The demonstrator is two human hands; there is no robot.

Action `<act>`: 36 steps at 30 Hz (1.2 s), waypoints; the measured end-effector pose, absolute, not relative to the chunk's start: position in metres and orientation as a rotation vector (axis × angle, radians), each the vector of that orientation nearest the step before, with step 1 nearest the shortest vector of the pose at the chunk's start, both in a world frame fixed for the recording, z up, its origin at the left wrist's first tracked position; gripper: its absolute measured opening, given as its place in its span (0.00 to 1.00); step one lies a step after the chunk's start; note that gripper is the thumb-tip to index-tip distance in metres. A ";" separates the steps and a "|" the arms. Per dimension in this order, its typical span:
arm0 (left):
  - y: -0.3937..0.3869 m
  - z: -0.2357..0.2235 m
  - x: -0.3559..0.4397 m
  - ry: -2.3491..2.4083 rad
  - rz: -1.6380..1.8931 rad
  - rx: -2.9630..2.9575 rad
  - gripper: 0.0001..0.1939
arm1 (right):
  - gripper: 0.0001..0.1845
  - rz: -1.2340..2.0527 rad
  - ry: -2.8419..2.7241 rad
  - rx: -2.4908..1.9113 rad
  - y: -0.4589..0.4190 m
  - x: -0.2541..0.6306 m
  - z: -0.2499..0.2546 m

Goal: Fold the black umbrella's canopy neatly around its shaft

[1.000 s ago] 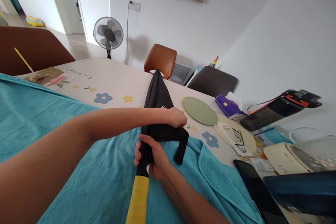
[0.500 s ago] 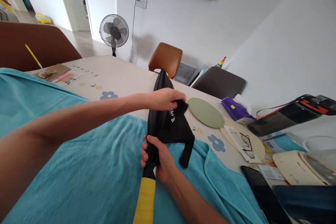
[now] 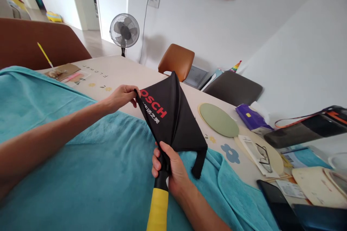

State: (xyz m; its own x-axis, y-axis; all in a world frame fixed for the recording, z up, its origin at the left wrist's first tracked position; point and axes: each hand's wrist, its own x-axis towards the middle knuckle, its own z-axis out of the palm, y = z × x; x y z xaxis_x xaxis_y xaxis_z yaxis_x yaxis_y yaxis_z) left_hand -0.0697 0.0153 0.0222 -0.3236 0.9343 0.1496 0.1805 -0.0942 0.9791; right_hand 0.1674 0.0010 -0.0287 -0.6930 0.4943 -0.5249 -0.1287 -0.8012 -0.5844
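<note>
Over the towel [image 3: 94, 173], our right hand [image 3: 172, 165] clasps the forward-pointing umbrella [image 3: 187, 130]; farther out, our left hand [image 3: 124, 96] apparently pinches its left edge.

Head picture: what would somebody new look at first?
Probably the black umbrella in the middle: the left hand pinches its edge beside big red letters, and the right hand grips it just past the yellow handle. Next, perhaps the bright turquoise cloth over the near part of the table, then the fan near the wall.
</note>
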 end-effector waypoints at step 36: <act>0.005 0.013 -0.044 1.920 0.684 2.323 0.15 | 0.21 2.352 -0.890 -1.222 -0.002 0.162 -0.018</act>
State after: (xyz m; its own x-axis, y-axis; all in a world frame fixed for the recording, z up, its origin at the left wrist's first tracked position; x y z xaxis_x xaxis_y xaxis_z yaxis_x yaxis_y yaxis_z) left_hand -0.0435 0.0054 0.0134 0.1306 0.9447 0.3007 0.9219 -0.2273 0.3137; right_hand 0.1618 -0.0020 -0.0182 -0.5701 0.5547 -0.6061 -0.0146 -0.7444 -0.6675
